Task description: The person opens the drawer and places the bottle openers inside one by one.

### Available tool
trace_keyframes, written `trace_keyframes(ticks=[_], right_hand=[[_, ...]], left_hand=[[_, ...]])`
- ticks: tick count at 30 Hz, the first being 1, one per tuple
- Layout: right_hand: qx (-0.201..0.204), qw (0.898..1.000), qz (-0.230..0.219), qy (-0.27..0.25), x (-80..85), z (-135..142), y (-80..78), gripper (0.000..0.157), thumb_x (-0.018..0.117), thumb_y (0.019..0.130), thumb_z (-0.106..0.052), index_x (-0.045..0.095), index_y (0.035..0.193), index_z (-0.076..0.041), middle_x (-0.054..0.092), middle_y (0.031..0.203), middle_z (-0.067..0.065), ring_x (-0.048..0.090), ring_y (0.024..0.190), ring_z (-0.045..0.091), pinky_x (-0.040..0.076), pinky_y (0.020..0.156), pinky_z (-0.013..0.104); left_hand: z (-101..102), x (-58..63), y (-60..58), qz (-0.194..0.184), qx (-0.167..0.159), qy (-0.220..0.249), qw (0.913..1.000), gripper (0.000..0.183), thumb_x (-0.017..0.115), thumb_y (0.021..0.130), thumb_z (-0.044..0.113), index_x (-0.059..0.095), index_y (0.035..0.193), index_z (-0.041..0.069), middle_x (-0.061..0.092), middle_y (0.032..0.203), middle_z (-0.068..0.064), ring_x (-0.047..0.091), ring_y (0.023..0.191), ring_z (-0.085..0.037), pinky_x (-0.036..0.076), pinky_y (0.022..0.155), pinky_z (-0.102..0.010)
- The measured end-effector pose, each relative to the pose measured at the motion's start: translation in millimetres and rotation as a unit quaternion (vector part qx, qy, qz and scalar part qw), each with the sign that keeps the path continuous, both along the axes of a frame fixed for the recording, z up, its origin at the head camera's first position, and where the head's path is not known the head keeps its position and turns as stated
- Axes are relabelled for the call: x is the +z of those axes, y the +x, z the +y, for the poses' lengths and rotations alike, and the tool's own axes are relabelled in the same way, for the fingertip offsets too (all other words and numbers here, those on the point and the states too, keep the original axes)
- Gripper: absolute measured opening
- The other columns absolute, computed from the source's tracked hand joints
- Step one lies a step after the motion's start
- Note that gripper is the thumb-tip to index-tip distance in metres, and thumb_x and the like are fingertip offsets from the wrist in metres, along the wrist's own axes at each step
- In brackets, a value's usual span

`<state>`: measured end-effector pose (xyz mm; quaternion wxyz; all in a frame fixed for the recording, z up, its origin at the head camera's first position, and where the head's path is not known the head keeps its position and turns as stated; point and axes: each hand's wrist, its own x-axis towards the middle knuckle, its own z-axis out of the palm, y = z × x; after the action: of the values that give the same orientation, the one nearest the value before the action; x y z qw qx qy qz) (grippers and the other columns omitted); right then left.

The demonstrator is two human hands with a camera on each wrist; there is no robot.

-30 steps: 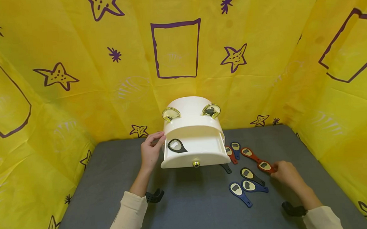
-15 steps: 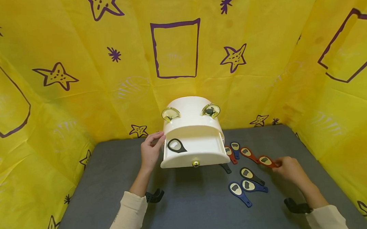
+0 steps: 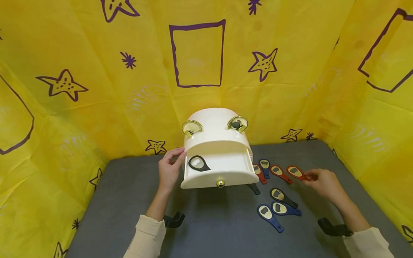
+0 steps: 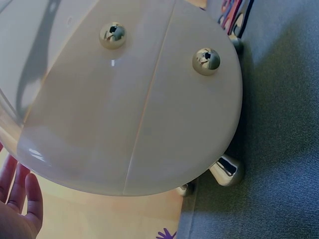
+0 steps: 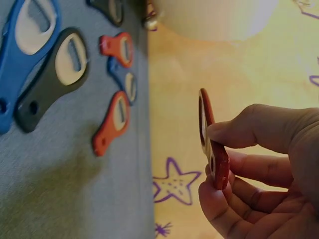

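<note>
A white box [image 3: 213, 123] with round gold trims has its upper drawer [image 3: 220, 178] pulled out. One black bottle opener [image 3: 198, 163] lies inside at the drawer's left. My left hand [image 3: 169, 172] rests against the box's left side, and the left wrist view catches its fairly straight fingers [image 4: 34, 199] at the edge. Between thumb and fingers, my right hand [image 3: 324, 183] pinches a red bottle opener [image 5: 210, 142] by its handle. In the right wrist view it is up off the table. Another red bottle opener [image 3: 280, 174] lies just left of it.
On the grey table [image 3: 211, 236], blue bottle openers [image 3: 270, 218] and a black one [image 3: 282, 197] lie right of the box. A blue opener [image 3: 264, 168] and a red one [image 3: 259, 174] sit beside its right side. Yellow patterned cloth [image 3: 203, 56] surrounds the table.
My right hand has lifted the red bottle opener away from the other red one and carried it slightly up and back. The left hand and the drawer have stayed put.
</note>
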<state>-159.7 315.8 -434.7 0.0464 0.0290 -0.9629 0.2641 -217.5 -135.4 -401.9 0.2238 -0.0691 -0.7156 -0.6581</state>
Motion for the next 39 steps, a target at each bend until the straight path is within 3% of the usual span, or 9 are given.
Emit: trace_keyframes(ticks=[7,15,32,39], right_hand=[[0.002,1.0,0.007,-0.027,14.4,-6.0,2.1,0.027,0.071,0.084,-0.007,0.068,0.104,0.011,0.072,0.086,0.019,0.065,0.074,0.021,0.048,0.058,0.021],[-0.001,0.998,0.028,-0.053,34.2,-12.6,2.3,0.028,0.074,0.085,-0.011,0.069,0.105,0.008,0.072,0.085,0.015,0.056,0.068,-0.003,0.049,0.057,0.02],[0.022,0.997,0.046,-0.066,74.1,-30.4,-11.5,0.031,0.074,0.086,-0.016,0.069,0.109,0.005,0.07,0.088,0.013,0.055,0.07,-0.004,0.049,0.06,0.018],[0.053,0.995,0.067,-0.057,93.2,-46.8,-22.6,0.027,0.074,0.084,-0.01,0.07,0.106,0.005,0.07,0.085,0.013,0.055,0.069,0.0,0.048,0.059,0.018]], left_hand=[[0.6,1.0,0.5,-0.001,-0.002,0.0,1.0,0.022,0.07,0.086,-0.001,0.069,0.104,-0.014,0.065,0.113,-0.031,0.059,0.1,-0.003,0.05,0.076,-0.009],[1.0,2.9,1.9,-0.003,-0.001,-0.001,1.0,0.022,0.07,0.086,0.0,0.069,0.104,-0.013,0.065,0.113,-0.031,0.059,0.1,-0.001,0.05,0.076,-0.009],[0.3,2.3,1.5,-0.006,0.002,-0.006,1.0,0.023,0.07,0.086,0.0,0.069,0.105,-0.013,0.065,0.113,-0.03,0.058,0.097,0.005,0.051,0.077,-0.011],[-0.8,2.2,1.5,-0.006,0.003,-0.013,0.9999,0.022,0.071,0.086,0.001,0.07,0.105,-0.012,0.066,0.113,-0.029,0.059,0.097,0.004,0.052,0.076,-0.014]])
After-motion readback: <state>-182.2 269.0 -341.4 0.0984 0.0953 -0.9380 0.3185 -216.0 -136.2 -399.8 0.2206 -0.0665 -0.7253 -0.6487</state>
